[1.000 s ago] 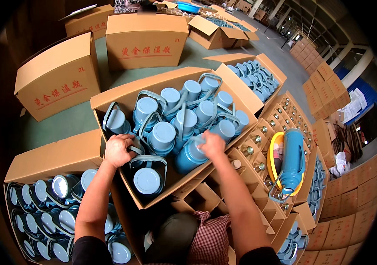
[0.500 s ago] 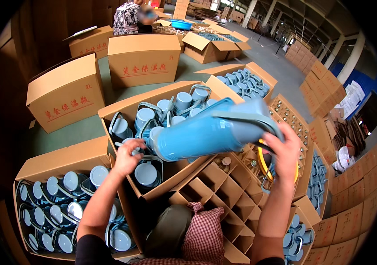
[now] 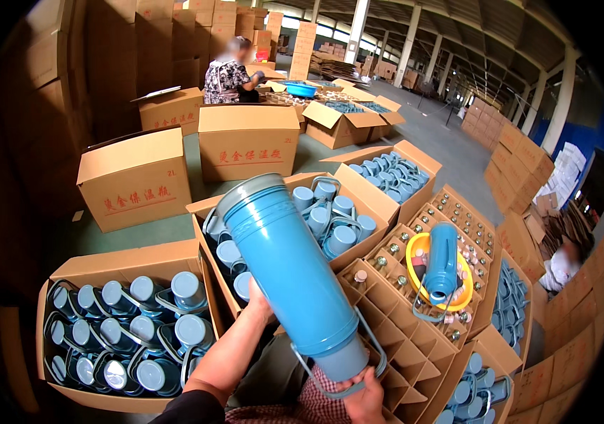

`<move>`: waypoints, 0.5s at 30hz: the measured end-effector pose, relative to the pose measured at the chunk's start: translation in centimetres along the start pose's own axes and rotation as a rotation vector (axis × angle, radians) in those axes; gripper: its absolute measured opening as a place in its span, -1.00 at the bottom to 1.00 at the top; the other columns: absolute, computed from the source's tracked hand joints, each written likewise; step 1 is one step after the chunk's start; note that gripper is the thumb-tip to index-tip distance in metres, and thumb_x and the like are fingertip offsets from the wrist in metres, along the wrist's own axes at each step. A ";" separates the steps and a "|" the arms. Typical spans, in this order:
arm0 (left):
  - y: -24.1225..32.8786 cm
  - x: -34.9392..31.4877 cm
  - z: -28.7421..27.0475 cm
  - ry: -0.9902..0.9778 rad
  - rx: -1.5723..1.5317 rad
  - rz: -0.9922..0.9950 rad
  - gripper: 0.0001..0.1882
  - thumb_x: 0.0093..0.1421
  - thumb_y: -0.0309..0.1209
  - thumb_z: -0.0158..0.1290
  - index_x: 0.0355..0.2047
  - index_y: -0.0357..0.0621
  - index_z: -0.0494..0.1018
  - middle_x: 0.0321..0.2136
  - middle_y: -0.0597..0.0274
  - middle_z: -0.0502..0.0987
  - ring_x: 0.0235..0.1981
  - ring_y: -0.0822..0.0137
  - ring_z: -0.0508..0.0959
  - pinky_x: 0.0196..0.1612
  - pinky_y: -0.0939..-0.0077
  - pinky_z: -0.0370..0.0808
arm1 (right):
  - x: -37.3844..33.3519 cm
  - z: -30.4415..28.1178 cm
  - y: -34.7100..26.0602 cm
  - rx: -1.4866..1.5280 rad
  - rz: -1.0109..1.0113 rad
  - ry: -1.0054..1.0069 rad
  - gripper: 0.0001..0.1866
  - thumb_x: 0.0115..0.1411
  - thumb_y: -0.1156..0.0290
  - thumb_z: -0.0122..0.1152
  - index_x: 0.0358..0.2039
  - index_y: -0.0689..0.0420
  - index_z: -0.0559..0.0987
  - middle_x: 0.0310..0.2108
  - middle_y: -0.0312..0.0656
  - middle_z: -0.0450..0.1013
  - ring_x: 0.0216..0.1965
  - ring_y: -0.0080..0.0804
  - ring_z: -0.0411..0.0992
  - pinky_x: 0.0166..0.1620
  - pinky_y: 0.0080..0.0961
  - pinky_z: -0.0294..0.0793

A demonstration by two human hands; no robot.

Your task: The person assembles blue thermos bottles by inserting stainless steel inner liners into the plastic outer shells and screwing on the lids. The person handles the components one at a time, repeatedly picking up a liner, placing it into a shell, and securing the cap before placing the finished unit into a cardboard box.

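Note:
A blue thermos flask (image 3: pixel 291 265) with a grey-blue end and a carrying handle lies slantwise across my view, its wide end up and to the left. My right hand (image 3: pixel 365 396) grips the narrow lower end, beside the handle. Against the flask's left side is my left hand (image 3: pixel 261 300), its fingers mostly hidden behind the body. Behind the flask stands an open carton (image 3: pixel 379 244) holding several upturned blue flasks. To the right, another blue flask (image 3: pixel 443 258) without a lid rests on a yellow basin (image 3: pixel 415 247).
A full carton of flasks (image 3: pixel 143 325) stands at left. At right, a divided carton (image 3: pixel 397 339) has several metallic-topped bottles in some cells. Closed cartons (image 3: pixel 136 180) stand farther off. Another person (image 3: pixel 227 78) sits at the back near a blue basin (image 3: pixel 300 90).
The flask has swung from nearly level to steeply slanted and come closer, its wide end rising. My left hand has moved from the carton onto it; my right hand has dropped. The view has tilted up.

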State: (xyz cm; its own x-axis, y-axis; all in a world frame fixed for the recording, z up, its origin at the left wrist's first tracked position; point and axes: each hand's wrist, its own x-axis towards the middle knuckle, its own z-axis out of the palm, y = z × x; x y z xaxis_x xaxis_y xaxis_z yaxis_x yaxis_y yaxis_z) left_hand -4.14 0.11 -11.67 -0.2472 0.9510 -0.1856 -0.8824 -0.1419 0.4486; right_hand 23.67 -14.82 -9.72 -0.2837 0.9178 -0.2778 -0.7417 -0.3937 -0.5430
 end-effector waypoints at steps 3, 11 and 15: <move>-1.8 -0.4 -0.9 0.072 0.208 -0.052 -0.70 0.27 -0.26 -0.10 -0.16 -0.22 0.44 -0.31 0.14 0.54 -0.33 0.30 0.56 -0.26 0.42 0.55 | -4.2 -1.2 0.6 -0.174 0.083 -0.120 -0.84 0.24 0.32 0.05 -0.38 0.14 0.42 -0.36 -0.19 0.40 -0.24 -0.21 0.41 -0.09 -0.13 0.38; -8.3 -1.6 -3.7 -0.201 0.687 0.006 -0.76 0.21 -0.34 -0.05 -0.34 -0.28 0.50 -0.45 0.17 0.57 -0.44 0.35 0.56 -0.35 0.46 0.53 | -7.9 -0.8 -6.9 -0.689 0.587 -0.590 -0.39 0.11 0.55 0.16 0.19 0.28 0.25 0.10 0.01 0.35 0.03 -0.31 0.39 0.04 -0.50 0.33; -9.3 -1.8 -3.7 -0.412 0.973 0.085 -0.77 0.19 -0.37 -0.03 -0.42 -0.30 0.53 -0.51 0.18 0.58 -0.49 0.38 0.56 -0.40 0.48 0.52 | -7.3 2.8 -8.3 -0.722 0.419 -0.620 -0.39 0.11 0.52 0.16 0.19 0.28 0.25 0.06 0.06 0.37 0.00 -0.27 0.42 0.00 -0.47 0.36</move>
State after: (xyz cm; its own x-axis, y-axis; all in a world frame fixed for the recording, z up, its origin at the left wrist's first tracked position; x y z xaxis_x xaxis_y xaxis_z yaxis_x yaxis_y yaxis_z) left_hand 3.02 -1.30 -18.70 0.0227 0.9939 0.1084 -0.1225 -0.1048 0.9869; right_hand 30.20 -18.08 -0.92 -0.8489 0.4857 -0.2084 -0.0294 -0.4372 -0.8989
